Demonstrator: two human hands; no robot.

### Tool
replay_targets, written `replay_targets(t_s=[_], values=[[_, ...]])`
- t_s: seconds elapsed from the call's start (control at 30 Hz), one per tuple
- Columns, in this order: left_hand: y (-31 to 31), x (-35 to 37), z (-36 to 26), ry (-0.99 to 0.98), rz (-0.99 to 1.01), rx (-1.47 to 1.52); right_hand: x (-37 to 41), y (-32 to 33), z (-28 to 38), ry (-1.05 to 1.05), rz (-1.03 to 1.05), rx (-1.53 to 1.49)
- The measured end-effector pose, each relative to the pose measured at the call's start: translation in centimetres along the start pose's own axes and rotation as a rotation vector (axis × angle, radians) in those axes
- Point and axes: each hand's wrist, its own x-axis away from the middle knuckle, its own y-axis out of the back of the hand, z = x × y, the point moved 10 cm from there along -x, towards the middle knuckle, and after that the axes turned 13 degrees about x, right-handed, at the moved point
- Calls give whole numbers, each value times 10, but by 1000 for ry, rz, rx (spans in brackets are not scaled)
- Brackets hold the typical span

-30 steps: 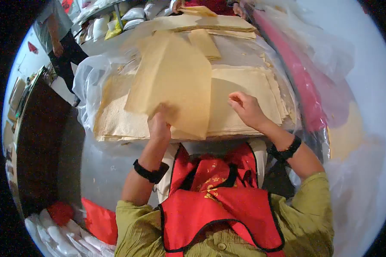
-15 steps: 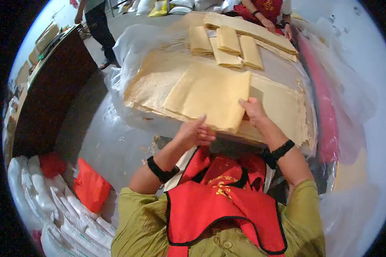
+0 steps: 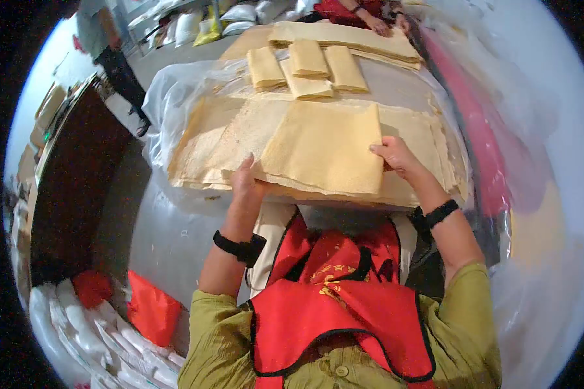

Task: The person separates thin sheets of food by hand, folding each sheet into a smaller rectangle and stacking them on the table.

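The table (image 3: 399, 87) fills the middle of the view, with clear plastic (image 3: 175, 87) hanging over its left side, likely there to keep the work clean. Along the near edge lies a broad stack (image 3: 207, 126) of thin yellow sheets, spread flat, probably so that the top one is within easy reach of both hands. At the far edge a long pile (image 3: 344, 39) sits in front of a co-worker, whose hands (image 3: 377, 26) are at its right end.

The sheet (image 3: 324, 142) being handled rests on the near stack, right of its middle, doubled over so its right edge looks like a fold. Beyond it, four small folded packets (image 3: 348, 70) are grouped together, one partly under another, apparently set there to leave the near side free.

The right hand (image 3: 401, 157) grips the sheet's right edge, thumb on top and fingers behind, which seems to steady that side. The left hand (image 3: 248, 181) is at the sheet's near left corner, thumb up; its fingers are hidden, so I cannot tell whether it pinches anything.
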Motion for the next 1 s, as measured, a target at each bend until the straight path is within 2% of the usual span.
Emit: replay_targets(t_s=[0.03, 0.13, 0.17, 0.27, 0.3, 0.33, 0.4, 0.5, 0.6, 0.77, 0.9, 1.0], values=[[4, -3, -6, -110, -89, -65, -1, -1, -11, -27, -4, 71], [-36, 17, -25, -482, 19, -336, -17, 3, -36, 73, -59, 57], [-63, 31, -17, -475, 236, -347, -20, 8, -42, 87, -92, 52], [-123, 80, 10, -794, 552, -1051, -21, 10, -48, 76, -136, 40], [-153, 115, 26, -1005, 821, -1294, -16, 10, -46, 33, -129, 42], [-167, 130, 44, -983, 922, -1460, -10, 11, -40, -9, -119, 45], [-173, 133, 78, -928, 1077, -1630, -5, 13, -31, 45, -110, -1], [-157, 120, 106, -824, 1084, -1871, -33, 14, -55, 114, -168, 38], [-152, 119, 108, -835, 1084, -1895, -37, 10, -76, 23, -112, -32], [-146, 111, 110, -841, 1087, -1898, -12, 15, -40, 72, -164, -3], [-156, 121, 101, -772, 1084, -1824, -15, 19, -49, 37, -175, 7], [-160, 95, 65, -781, 882, -1548, -19, 25, -56, 67, -189, 28]])
